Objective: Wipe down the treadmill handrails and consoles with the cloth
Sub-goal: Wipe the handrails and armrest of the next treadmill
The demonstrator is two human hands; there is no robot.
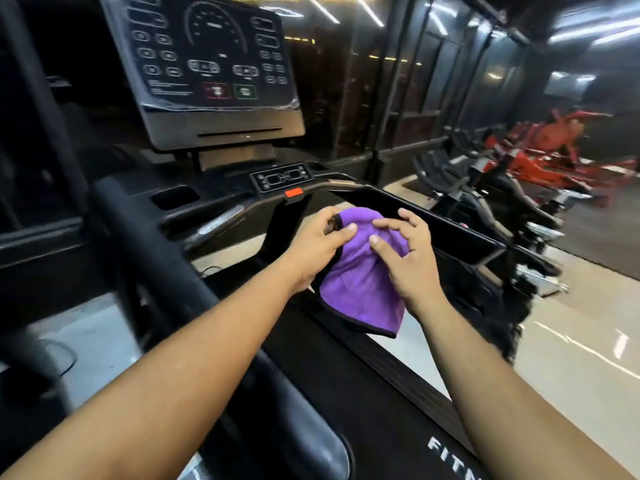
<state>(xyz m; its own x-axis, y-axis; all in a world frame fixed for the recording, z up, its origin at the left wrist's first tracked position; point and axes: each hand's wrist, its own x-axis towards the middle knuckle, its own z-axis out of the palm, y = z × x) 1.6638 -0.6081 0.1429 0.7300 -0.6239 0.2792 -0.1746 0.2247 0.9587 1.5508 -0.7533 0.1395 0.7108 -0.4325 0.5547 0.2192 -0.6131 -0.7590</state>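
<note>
Your left hand (317, 247) and your right hand (407, 258) both hold the purple cloth (360, 271) in the air above the treadmill belt (346, 393). The left fingers are curled over the cloth's upper left edge, with the thumb pinching the fabric. The right fingers are bent and spread, with the thumb and forefinger pinching the cloth near its upper middle. The cloth is bunched between the two hands; its lower portion hangs free, and its black-trimmed hem is the lowest point.

The cloth touches no part of the treadmill. The right handrail (433, 220) runs just behind the right hand. The left handrail (149, 258) lies to the left of your left forearm, well apart from the cloth. The front crossbar carries a red stop button (293, 192), with a small control panel (282, 177) directly above it. The main console (207, 67) stands higher, to the upper left, its display dark and its surface covered with film.

White lettering (453, 459) is partly visible on the belt deck. A row of red and black exercise machines (536, 157) stands at right.
</note>
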